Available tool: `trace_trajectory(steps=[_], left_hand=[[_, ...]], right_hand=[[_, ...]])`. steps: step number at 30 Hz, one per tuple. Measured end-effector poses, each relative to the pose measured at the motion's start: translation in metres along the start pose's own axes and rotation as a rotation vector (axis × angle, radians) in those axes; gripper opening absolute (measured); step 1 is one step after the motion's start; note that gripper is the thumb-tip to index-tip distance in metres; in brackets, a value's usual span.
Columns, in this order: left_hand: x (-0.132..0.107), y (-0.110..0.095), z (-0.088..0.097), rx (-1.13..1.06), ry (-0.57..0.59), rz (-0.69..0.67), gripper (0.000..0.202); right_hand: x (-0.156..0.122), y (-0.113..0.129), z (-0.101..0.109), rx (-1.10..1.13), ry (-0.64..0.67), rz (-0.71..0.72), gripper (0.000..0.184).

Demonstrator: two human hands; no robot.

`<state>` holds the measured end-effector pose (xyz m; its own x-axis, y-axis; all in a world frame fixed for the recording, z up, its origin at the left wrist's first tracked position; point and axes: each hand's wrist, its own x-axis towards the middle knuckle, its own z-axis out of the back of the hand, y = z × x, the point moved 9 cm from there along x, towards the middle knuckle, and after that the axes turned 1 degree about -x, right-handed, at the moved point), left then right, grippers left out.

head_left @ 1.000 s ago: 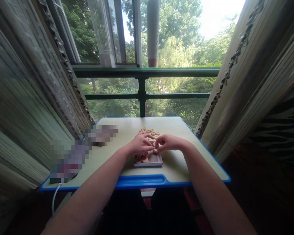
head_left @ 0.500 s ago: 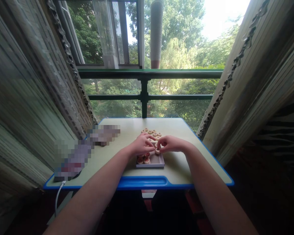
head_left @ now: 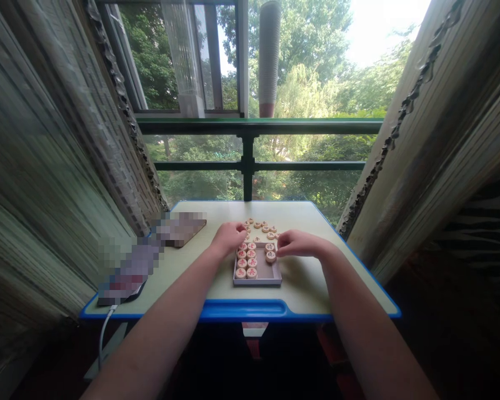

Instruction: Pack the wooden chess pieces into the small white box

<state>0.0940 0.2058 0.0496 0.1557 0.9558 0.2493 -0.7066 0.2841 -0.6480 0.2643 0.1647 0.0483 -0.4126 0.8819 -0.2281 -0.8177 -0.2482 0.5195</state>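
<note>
A shallow open box (head_left: 257, 282) lies on the table with round xiangqi pieces inside. Pieces with red characters (head_left: 252, 263) fill its left side in two columns. Along the right wall sit two dark-marked pieces (head_left: 270, 256), above a bare part of the floor. My left hand (head_left: 229, 239) is beyond the box's far left corner, fingers closed beside some loose pieces (head_left: 248, 228); whatever they hold is hidden. My right hand (head_left: 298, 244) hovers at the box's right edge, its fingers bent, thumb and fingertips apart, and no piece shows between them.
More loose pieces (head_left: 265, 228) are scattered beyond the box. A flat brown object (head_left: 191, 230), partly pixelated, lies at the left, near a blurred device with a white cable (head_left: 102, 333). The table has a blue rim (head_left: 308, 318); curtains and a green railing (head_left: 316, 126) stand around it.
My left hand has moved from over the box up and left to the loose pieces, uncovering the red pieces. My right hand has let go of a dark-marked piece and drawn back right.
</note>
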Motion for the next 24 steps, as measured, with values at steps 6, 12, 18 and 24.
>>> trace_trajectory(steps=[6, 12, 18, 24], left_hand=[[-0.001, 0.028, -0.007, -0.057, 0.108, 0.19, 0.018], [-0.003, 0.035, -0.015, -0.158, 0.198, 0.263, 0.016], [-0.003, 0.04, -0.018, -0.248, 0.222, 0.286, 0.012], [-0.003, 0.048, -0.018, -0.241, 0.24, 0.35, 0.01]], right_hand=[[0.002, -0.016, -0.011, 0.001, 0.112, -0.088, 0.022], [0.002, -0.011, -0.018, 0.124, 0.149, -0.084, 0.021], [0.004, -0.007, -0.019, 0.131, 0.137, -0.074, 0.016], [0.006, 0.0, -0.023, 0.086, 0.133, -0.041, 0.019]])
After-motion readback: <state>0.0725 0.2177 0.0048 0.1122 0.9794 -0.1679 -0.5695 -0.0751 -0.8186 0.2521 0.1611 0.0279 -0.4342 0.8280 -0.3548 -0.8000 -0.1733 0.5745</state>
